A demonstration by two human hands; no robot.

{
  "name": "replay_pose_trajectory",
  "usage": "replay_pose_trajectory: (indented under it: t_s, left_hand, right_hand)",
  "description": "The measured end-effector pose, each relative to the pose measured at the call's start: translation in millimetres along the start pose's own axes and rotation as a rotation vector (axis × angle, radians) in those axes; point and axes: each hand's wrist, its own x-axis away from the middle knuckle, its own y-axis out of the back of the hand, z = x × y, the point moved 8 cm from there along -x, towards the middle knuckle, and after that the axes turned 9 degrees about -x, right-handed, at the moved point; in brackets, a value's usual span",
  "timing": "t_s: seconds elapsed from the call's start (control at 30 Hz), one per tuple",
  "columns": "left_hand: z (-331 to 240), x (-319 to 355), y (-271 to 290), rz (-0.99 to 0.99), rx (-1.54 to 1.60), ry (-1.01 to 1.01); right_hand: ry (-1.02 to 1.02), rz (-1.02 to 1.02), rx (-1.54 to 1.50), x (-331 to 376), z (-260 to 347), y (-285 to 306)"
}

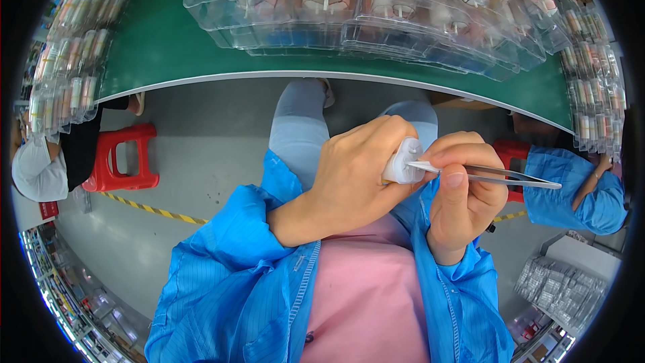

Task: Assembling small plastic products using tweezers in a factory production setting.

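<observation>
My left hand [356, 168] is wrapped round a small part with a white round end [406, 161]; the rest of the part is hidden in the fist. In my right hand [463, 191] a pair of metal tweezers [514, 177] is pinched between thumb and fingers. The tweezers' tips touch or nearly touch the white end, near its middle. Both hands are held above my lap, in front of the table edge. What lies between the tips, if anything, is too small to make out.
Stacked clear plastic trays [289, 20] with pink and white parts stand on the green table [154, 40]. More filled trays rise at left [74, 74] and right [591, 87]. Red stools [127, 154] and people in blue [564, 188] and white clothing sit at both sides.
</observation>
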Motion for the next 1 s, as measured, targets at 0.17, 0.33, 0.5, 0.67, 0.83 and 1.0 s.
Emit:
replay_pose_trajectory:
  t_s: [0.17, 0.33, 0.5, 0.67, 0.83, 1.0]
  left_hand:
    - [0.5, 0.2, 0.7, 0.001, -0.019, -0.003]
    - [0.7, 1.2, 0.2, 0.0, -0.007, -0.014]
    - [1.8, 1.7, -1.2, 0.013, -0.005, -0.022]
    - [0.1, 1.8, 0.1, 0.039, -0.024, -0.042]
    - [-2.0, 1.8, 1.3, 0.033, -0.031, -0.048]
    - [-3.2, 1.9, 1.2, 0.019, -0.033, -0.049]
  right_hand:
    - [0.015, 0.017, -0.012, -1.0, -0.3, -1.1]
    - [0.025, 0.03, 0.003, -0.5, -0.5, -0.6]
    - [0.027, 0.021, -0.004, 1.0, -1.2, 0.1]
    - [0.028, 0.009, 0.001, 1.4, -1.0, 0.6]
    - [0.043, -0.002, -0.016, 2.0, -0.4, 0.3]
    - [0.036, -0.009, -0.044, 3.4, -0.8, 0.9]
